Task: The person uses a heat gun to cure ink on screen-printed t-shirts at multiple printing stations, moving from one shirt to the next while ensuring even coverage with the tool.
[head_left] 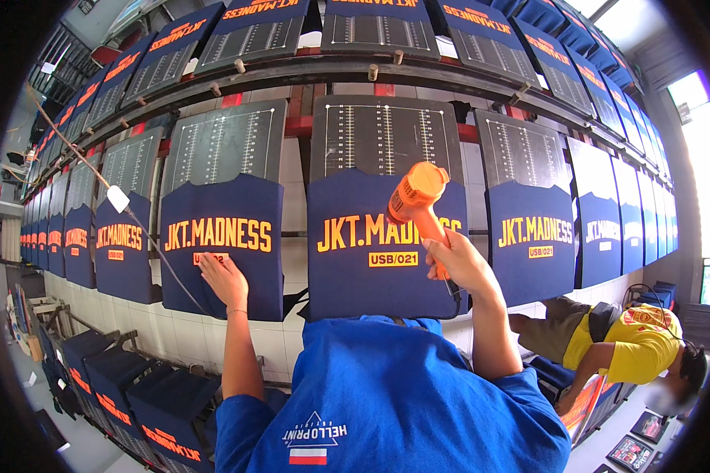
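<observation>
My right hand (pixel 461 264) is closed around the handle of an orange hair dryer (pixel 420 193), held over a navy T-shirt (pixel 355 288) with a large yellow-orange print. This T-shirt lies flat on a dark printing board (pixel 363 142) marked with white ruler lines. To the left, my left hand (pixel 226 282) has its fingers stretched out over the lower part of the print on another navy T-shirt (pixel 183 285), covering part of a small label-shaped patch. The fingers look to be touching the cloth. That shirt also lies on a marked board (pixel 225 142).
A power cord with a white plug piece (pixel 117 199) hangs across the left side. Rows of boards with similar shirts (pixel 532 268) run left, right and along the far side. At lower right a person in a yellow shirt (pixel 643 339) bends over. More boards with shirts (pixel 170 410) stand at lower left.
</observation>
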The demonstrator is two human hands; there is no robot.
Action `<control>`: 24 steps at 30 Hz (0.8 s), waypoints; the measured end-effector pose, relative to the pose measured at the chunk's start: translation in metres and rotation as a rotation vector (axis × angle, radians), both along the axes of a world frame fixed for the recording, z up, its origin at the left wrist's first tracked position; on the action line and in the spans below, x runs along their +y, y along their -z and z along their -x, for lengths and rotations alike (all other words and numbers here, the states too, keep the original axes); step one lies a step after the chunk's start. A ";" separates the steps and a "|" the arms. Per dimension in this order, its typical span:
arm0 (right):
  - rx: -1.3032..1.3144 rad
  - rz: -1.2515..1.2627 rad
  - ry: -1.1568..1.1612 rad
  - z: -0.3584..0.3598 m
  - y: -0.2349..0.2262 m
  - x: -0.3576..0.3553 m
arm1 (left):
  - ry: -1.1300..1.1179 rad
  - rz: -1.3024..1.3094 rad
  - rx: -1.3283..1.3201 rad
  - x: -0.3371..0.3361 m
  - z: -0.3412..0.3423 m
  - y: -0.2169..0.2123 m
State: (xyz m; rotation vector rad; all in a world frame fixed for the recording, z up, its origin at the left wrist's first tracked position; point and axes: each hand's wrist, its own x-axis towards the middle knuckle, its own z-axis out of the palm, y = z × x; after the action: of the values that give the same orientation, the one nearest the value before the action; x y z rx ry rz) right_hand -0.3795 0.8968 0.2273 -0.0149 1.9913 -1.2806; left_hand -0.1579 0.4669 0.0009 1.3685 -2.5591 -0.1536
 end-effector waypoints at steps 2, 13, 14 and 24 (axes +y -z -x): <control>0.046 -0.011 0.000 -0.007 0.001 0.000 | -0.094 -0.020 -0.049 -0.019 -0.007 -0.002; -0.051 -0.078 -0.012 -0.027 -0.016 0.012 | -0.121 -0.046 0.043 -0.002 -0.004 -0.002; -0.032 -0.102 -0.016 -0.029 -0.017 0.011 | -0.099 -0.044 0.046 0.003 -0.003 -0.004; -0.091 -0.031 -0.006 -0.033 -0.017 0.022 | 0.107 -0.008 0.011 0.033 -0.021 -0.001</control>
State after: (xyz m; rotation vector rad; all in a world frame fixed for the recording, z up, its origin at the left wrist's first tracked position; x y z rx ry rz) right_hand -0.3462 0.9191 0.2442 0.0516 1.9319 -1.2245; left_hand -0.1371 0.5002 0.0020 1.2305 -2.6261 -0.1898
